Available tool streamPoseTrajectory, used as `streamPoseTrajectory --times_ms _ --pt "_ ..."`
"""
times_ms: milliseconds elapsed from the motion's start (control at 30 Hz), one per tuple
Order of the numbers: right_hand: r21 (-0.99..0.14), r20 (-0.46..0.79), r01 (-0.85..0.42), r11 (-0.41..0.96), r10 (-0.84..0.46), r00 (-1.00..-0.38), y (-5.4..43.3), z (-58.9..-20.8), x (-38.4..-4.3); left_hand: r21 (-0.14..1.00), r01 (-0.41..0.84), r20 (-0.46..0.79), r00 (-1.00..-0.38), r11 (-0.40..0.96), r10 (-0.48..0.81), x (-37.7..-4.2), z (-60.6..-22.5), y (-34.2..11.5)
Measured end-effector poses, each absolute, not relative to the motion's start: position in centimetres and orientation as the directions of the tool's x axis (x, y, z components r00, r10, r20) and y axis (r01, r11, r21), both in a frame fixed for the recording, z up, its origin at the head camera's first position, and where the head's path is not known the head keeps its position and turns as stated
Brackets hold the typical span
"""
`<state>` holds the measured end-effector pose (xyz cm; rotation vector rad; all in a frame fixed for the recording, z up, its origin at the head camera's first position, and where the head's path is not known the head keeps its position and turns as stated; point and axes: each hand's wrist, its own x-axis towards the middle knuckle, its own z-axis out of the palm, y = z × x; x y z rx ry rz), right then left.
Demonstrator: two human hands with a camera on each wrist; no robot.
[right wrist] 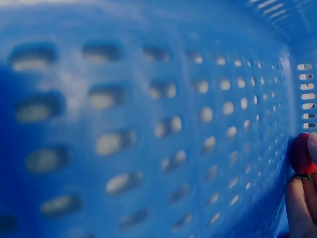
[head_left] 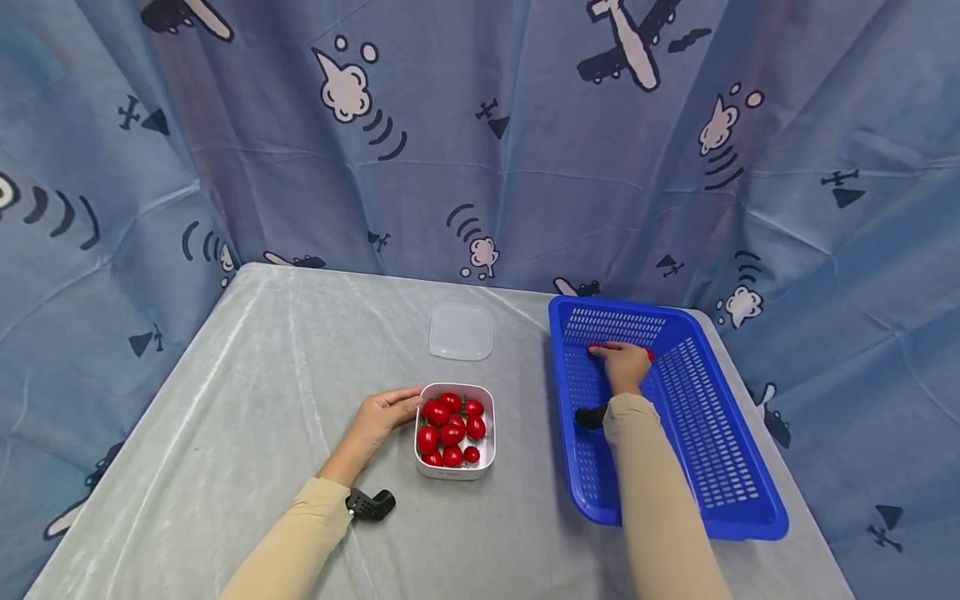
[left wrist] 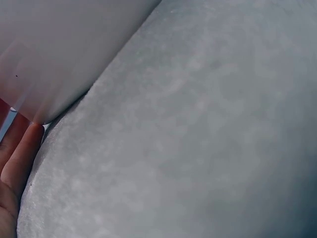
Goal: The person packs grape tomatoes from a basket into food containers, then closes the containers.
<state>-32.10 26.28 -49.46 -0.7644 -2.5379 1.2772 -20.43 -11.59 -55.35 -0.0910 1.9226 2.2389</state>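
My left hand (head_left: 384, 414) rests against the left side of a small white square container (head_left: 455, 473), its fingers fairly straight along the wall. In the left wrist view, fingertips (left wrist: 35, 131) touch the container's pale side (left wrist: 64, 54) near its base. Several small red tomatoes (head_left: 452, 434) with bits of green stem fill most of the container. My right hand (head_left: 626, 365) is inside a blue plastic basket (head_left: 557, 375), near its far end. It pinches a cherry tomato (right wrist: 300, 154) with a green stem end. More red (head_left: 650, 354) shows beside that hand.
A translucent square lid (head_left: 461, 332) lies on the grey-white cloth of the table (head_left: 300, 350), behind the container. The basket has tall slotted walls (head_left: 701, 425) and stands along the table's right edge. A blue patterned curtain (head_left: 450, 150) hangs behind the table.
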Motion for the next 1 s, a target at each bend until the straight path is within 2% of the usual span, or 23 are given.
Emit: streamPoseTrajectory --times_ms 233,400,500,600,733,867,1000 --pt "-0.792 -0.066 0.358 0.495 0.513 -0.856 26.2 -49.5 -32.0 0.970 -0.192 -0.177 -0.978 -0.146 0.111 -20.3 -55.3 -11.5" --pt "-0.819 -0.092 0.368 0.441 0.532 -0.842 26.3 -49.1 -32.1 0.970 -0.193 -0.178 -0.978 -0.150 0.106 -20.3 -55.4 -11.5" --pt "-0.874 -0.111 0.338 0.348 0.536 -0.837 26.2 -48.0 -32.3 0.970 -0.193 -0.179 -0.979 -0.147 0.102 -20.3 -55.3 -11.4" --pt "-0.942 -0.156 0.283 0.180 0.511 -0.845 25.9 -46.4 -32.3 0.971 -0.185 -0.173 -0.981 -0.149 0.090 -20.3 -55.2 -11.4" --pt "-0.968 -0.215 0.251 0.012 0.476 -0.853 25.3 -44.1 -31.4 0.972 -0.181 -0.169 -0.982 -0.152 0.089 -20.3 -55.1 -11.4" --pt "-0.968 -0.203 0.246 0.048 0.425 -0.882 24.3 -42.0 -29.7 0.971 -0.192 -0.178 -0.979 -0.143 0.104 -20.3 -55.1 -11.4" --pt "-0.977 -0.144 0.189 0.103 0.340 -0.929 22.4 -40.6 -28.0 0.970 -0.203 -0.191 -0.977 -0.131 0.099 -20.4 -55.1 -11.4"
